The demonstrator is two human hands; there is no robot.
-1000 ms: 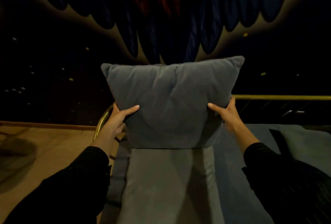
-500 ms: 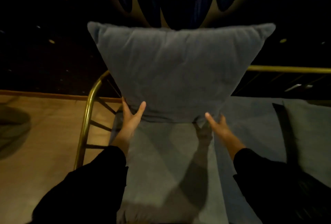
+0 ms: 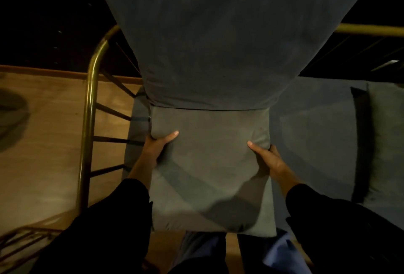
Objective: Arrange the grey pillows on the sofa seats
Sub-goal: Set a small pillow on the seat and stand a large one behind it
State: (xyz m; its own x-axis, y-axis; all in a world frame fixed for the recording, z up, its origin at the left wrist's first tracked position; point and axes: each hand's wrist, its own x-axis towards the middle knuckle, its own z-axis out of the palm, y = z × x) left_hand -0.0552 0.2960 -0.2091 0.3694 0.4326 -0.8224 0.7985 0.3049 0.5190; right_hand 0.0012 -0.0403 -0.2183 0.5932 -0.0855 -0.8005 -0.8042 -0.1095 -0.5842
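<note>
A large grey pillow stands upright at the back of the sofa seat, with no hand on it. In front of it a second, flatter grey pillow lies on the seat. My left hand grips this flat pillow's left edge, thumb on top. On the right edge, my right hand holds it the same way. The fingers of both hands are hidden under the pillow's sides.
A brass tube frame with dark bars bounds the sofa's left end, and a brass rail runs behind. Another grey pillow lies on the seat at the right. Wooden floor lies to the left.
Both hands let go of the upright pillow, which now rests at the back, and came down to grip the sides of the flat pillow. The view has tilted downward.
</note>
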